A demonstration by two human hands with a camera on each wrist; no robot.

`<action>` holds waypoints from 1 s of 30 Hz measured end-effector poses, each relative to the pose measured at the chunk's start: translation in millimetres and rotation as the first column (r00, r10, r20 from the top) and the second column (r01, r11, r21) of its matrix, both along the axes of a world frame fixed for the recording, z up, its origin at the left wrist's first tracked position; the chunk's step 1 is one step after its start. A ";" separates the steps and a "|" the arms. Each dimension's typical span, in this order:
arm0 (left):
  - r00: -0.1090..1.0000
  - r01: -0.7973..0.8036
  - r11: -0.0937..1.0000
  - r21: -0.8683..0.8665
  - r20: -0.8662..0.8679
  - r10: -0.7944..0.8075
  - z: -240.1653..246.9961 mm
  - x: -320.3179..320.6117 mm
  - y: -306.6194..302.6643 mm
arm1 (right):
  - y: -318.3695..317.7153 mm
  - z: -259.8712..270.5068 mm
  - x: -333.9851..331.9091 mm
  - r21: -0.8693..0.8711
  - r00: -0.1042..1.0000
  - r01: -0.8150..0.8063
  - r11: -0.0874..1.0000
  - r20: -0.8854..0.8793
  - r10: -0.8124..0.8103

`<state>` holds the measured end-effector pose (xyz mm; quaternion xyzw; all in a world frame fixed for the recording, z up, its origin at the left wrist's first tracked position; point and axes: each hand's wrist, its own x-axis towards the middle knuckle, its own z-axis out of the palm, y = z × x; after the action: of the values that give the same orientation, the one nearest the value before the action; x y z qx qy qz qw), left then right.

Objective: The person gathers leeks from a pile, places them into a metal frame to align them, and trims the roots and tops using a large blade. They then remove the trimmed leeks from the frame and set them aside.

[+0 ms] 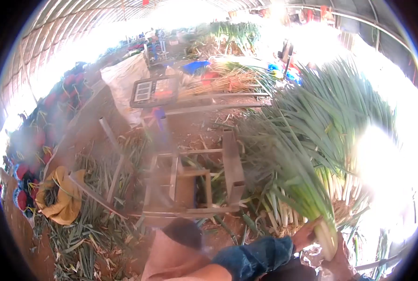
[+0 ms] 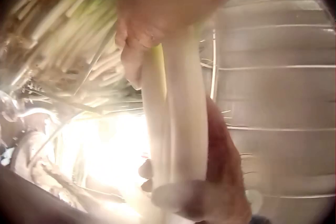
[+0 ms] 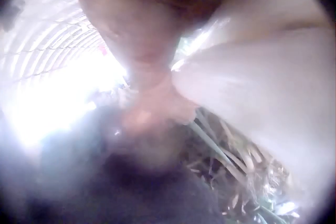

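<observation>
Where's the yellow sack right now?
In the head view, the yellow sack lies toward the lower left, beside the loose green leaves and well left of the metal frame.

Place: polytunnel-type produce shed | 10 o'clock: arched, ribbed roof (image 1: 61, 35) | 9: bare earth floor (image 1: 88, 127) | 11: scale-like panel (image 1: 154, 92) | 2: heaped long green onions (image 1: 342, 100) | 8: strewn leaf scraps (image 1: 75, 239)

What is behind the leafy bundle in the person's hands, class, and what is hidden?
Behind the leafy bundle is a larger heap of similar long plants, with green leaves and pale stems. Whatever the bundle covers cannot be seen.
</observation>
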<state>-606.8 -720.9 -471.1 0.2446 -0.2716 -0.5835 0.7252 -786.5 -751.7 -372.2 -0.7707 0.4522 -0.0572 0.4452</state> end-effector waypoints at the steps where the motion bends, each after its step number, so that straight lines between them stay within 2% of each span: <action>1: 0.961 -0.083 0.993 -0.081 0.256 0.101 9.8 5.0 3.3 | 7.0 16.9 2.6 -0.045 0.999 -0.037 0.998 0.033 0.039; 2: 0.848 -0.148 0.973 -0.178 0.483 0.218 20.7 11.7 5.6 | 12.6 32.1 3.4 -0.091 0.995 -0.076 0.993 0.064 0.082; 3: 0.906 -0.143 0.968 -0.204 0.367 0.211 34.0 21.1 7.3 | 22.9 48.9 10.5 -0.332 0.985 -0.165 0.929 -0.010 0.172; 4: 0.949 -0.135 0.964 -0.228 0.249 0.192 47.4 32.7 7.6 | 40.6 69.3 19.0 -0.463 0.989 -0.117 0.879 -0.135 0.061; 6: 0.929 -0.216 0.916 -0.338 0.218 0.300 81.8 65.1 24.7 | 66.1 106.4 42.7 -0.465 0.970 -0.187 0.865 0.052 0.238; 7: 0.855 -0.285 0.858 -0.427 0.291 0.429 101.9 89.6 43.4 | 69.3 103.2 43.0 -0.639 0.979 -0.164 0.751 -0.011 0.205; 8: 0.986 -0.146 0.910 -0.388 -0.131 0.102 123.5 121.0 53.8 | 95.2 132.2 61.5 -0.584 0.983 -0.178 0.792 -0.071 0.169; 9: 0.812 0.006 0.912 -0.410 -0.530 -0.244 140.8 151.5 67.7 | 96.8 136.5 69.9 -0.589 0.979 -0.188 0.786 -0.051 0.196; 11: 0.955 -0.114 0.880 -0.461 -0.294 -0.030 186.9 191.0 136.8 | 89.8 127.4 89.6 -0.602 0.963 -0.216 0.769 -0.001 0.270; 13: 0.975 -0.221 0.863 -0.454 -0.080 0.207 215.9 222.3 194.5 | 94.9 137.4 125.3 -0.659 0.896 -0.293 0.693 0.062 0.439; 14: 0.956 -0.266 0.826 -0.497 -0.023 0.294 226.5 244.4 213.5 | 108.1 147.7 161.0 -0.749 0.853 -0.316 0.582 0.043 0.519; 15: 0.895 -0.408 0.788 -0.460 -0.030 0.446 236.0 258.8 239.6 | 121.5 157.9 196.5 -0.830 0.809 -0.317 0.458 0.015 0.587; 16: 0.836 -0.475 0.737 -0.481 0.017 0.549 240.4 285.3 260.7 | 130.3 160.1 231.0 -0.917 0.790 -0.291 0.273 -0.069 0.610; 18: 0.747 -0.556 0.644 -0.526 0.025 0.665 258.5 327.7 313.7 | 151.4 164.9 295.6 -0.926 0.747 -0.299 0.230 -0.077 0.660; 19: 0.625 -0.653 0.561 -0.509 0.057 0.779 263.2 347.5 346.3 | 170.0 172.5 321.4 -0.917 0.715 -0.352 0.186 -0.135 0.686; 20: 0.690 -0.673 0.604 -0.426 -0.069 0.721 273.4 360.8 379.7 | 188.1 181.0 346.7 -0.906 0.680 -0.401 0.138 -0.194 0.708; 21: 0.701 -0.680 0.612 -0.403 -0.113 0.704 278.3 372.7 412.7 | 200.0 175.2 376.7 -0.940 0.610 -0.332 0.083 -0.147 0.779; 22: 0.603 -0.743 0.531 -0.406 -0.063 0.795 278.9 386.7 440.3 | 209.0 161.3 409.4 -0.966 0.529 -0.254 0.037 -0.107 0.842; 23: 0.569 -0.792 0.510 -0.337 -0.100 0.816 282.1 383.8 463.9 | 218.5 146.0 446.9 -0.981 0.461 -0.194 0.004 -0.087 0.883; 24: 0.470 -0.835 0.431 -0.342 -0.036 0.882 271.1 414.2 496.4 | 232.7 141.6 465.7 -0.976 0.409 -0.218 0.014 -0.079 0.909; 25: 0.446 -0.853 0.411 -0.321 -0.043 0.894 264.5 421.5 516.4 | 247.2 137.5 484.2 -0.969 0.357 -0.244 0.022 -0.069 0.932; 26: 0.422 -0.873 0.389 -0.294 -0.057 0.905 260.8 418.9 526.7 | 261.3 139.9 489.5 -0.934 0.330 -0.351 0.065 -0.058 0.942; 30: 0.249 -0.961 0.243 -0.132 -0.028 0.968 230.4 412.2 523.1 | 275.5 104.8 531.7 -0.946 0.240 -0.316 0.066 -0.012 0.971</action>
<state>-194.7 -197.9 -240.7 0.3320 -0.1212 0.0080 0.9354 -254.8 -476.2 -267.4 -0.9049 -0.2843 -0.2941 0.1178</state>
